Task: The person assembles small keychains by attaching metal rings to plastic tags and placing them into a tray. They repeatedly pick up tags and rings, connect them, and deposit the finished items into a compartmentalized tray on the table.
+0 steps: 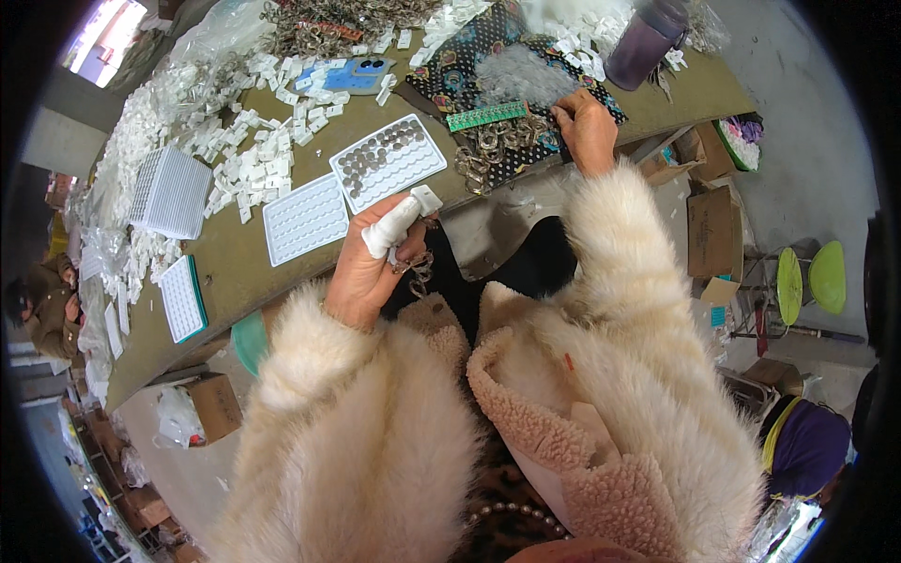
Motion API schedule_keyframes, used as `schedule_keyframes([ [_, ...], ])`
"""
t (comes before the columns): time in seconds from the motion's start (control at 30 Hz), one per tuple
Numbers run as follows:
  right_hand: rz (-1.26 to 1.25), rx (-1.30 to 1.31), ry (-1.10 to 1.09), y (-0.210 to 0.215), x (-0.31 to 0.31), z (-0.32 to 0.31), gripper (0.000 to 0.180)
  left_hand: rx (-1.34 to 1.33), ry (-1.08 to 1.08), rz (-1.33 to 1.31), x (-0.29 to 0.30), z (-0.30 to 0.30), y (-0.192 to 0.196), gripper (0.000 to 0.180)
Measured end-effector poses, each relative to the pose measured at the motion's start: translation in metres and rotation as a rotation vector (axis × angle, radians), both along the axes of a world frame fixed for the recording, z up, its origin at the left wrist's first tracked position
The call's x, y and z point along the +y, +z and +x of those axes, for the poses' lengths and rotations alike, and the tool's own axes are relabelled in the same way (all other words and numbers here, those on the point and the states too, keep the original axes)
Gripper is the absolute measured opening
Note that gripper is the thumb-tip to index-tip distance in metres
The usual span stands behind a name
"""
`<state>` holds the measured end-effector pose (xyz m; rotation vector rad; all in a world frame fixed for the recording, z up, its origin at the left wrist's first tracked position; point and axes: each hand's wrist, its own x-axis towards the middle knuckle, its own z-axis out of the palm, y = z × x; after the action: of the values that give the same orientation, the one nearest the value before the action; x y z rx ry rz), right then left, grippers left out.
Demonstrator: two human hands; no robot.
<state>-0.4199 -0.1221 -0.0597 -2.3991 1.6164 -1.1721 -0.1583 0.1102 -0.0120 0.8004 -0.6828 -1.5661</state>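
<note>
My left hand (369, 267) pinches small white plastic tag (427, 199), metal clasps (419, 272) dangling below. Tag likely light, stiff, slick: hold by edges. My right hand (587, 129) curled beside clasp pile (497, 145); can't tell if gripping.

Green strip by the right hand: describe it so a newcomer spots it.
On the olive-brown table, find the dark patterned cloth where the right hand is. Just left of that hand, the narrow green strip lies between a whitish pile and dull metal pieces. Its straight shape and bright green set it apart from both.
</note>
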Motion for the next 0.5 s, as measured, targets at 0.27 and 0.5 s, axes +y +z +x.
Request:
schedule_keyframes([
  [0.27,0.07,-0.369,0.022,-0.012,-0.014,-0.002,0.01,-0.052,0.033,-0.015,0.002,0.004,-0.001,0.038],
  [0.5,0.249,-0.538,0.224,0.001,-0.018,0.004,0.009,-0.082,0.044,0.022,0.001,0.005,0.0,0.033],
])
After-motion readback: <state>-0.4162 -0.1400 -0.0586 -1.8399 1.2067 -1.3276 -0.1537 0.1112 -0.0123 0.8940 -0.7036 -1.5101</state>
